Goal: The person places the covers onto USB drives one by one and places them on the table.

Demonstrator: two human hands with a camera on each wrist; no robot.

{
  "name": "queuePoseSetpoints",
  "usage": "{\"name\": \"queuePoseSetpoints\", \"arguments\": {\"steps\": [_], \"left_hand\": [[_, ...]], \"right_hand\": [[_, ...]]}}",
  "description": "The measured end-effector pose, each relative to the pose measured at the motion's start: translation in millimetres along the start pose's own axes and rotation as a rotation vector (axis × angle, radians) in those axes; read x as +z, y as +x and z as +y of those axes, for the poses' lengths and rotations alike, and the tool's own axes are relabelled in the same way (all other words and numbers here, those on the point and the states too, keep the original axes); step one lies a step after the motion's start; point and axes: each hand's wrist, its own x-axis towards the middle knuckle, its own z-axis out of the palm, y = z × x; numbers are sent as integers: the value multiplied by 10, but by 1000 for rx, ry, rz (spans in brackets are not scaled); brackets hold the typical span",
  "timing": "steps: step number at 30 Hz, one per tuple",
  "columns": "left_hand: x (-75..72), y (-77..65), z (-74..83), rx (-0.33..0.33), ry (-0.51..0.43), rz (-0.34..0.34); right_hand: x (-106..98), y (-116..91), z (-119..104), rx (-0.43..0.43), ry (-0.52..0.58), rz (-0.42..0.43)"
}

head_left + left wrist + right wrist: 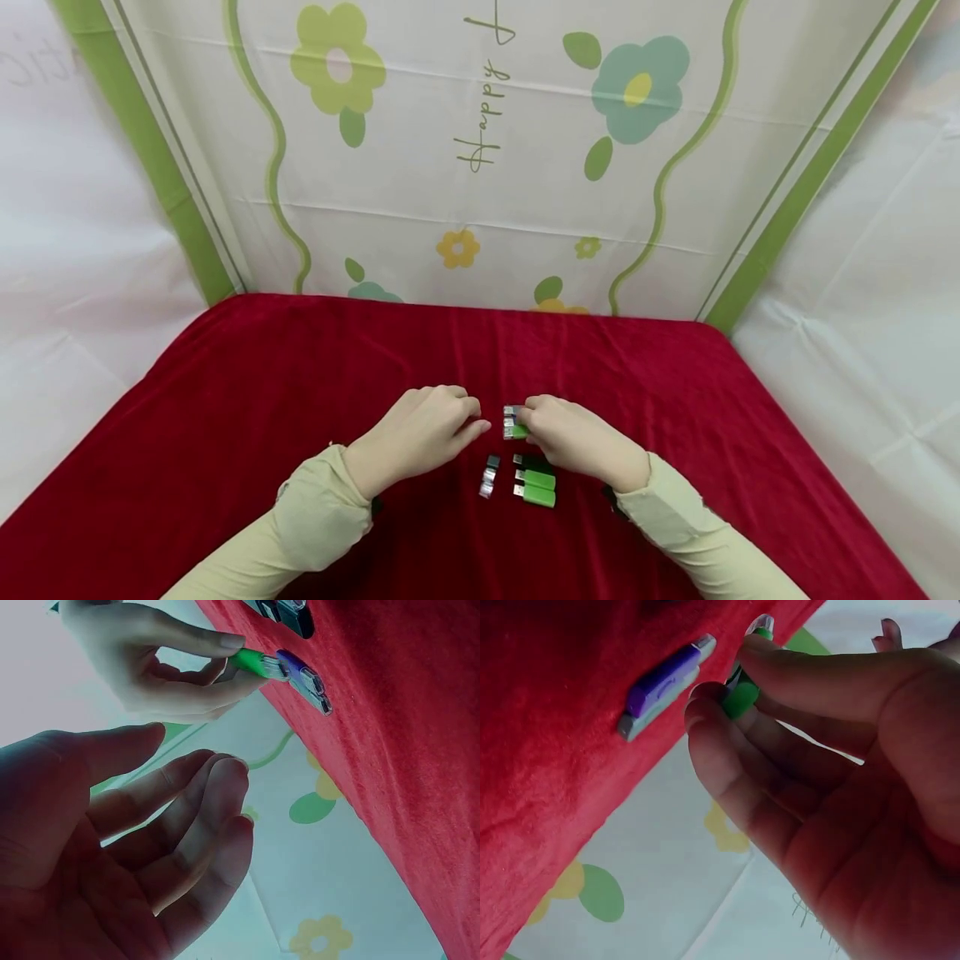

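My right hand [573, 437] pinches a green USB stick [741, 700] between thumb and fingertips, its clear-looking tip pointing left in the head view. Close beside it on the red cloth lie a purple USB stick [660, 682] and a grey one [630, 726]. My left hand [423, 429] hovers to the left with loosely bent fingers [225, 784], holding nothing. Nearer to me lie two green USB sticks [538, 480] and a black one [534, 463], metal plugs facing left. Left of these is a short column of small shiny pieces [488, 477], possibly caps.
A red velvet cloth [337, 358] covers the table. Behind it stands a white curtain printed with flowers [420, 167], and white sheets [862, 333] hang at both sides.
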Motion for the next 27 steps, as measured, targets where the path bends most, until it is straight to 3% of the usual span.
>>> {"name": "queuePoseSetpoints", "arguments": {"steps": [15,27], "left_hand": [[2,-5,6,-7,-19,-31],[8,-5,13,-11,-11,-39]], "right_hand": [[127,-5,-25,10,-117,43],[170,-5,-25,19,-131,74]]}}
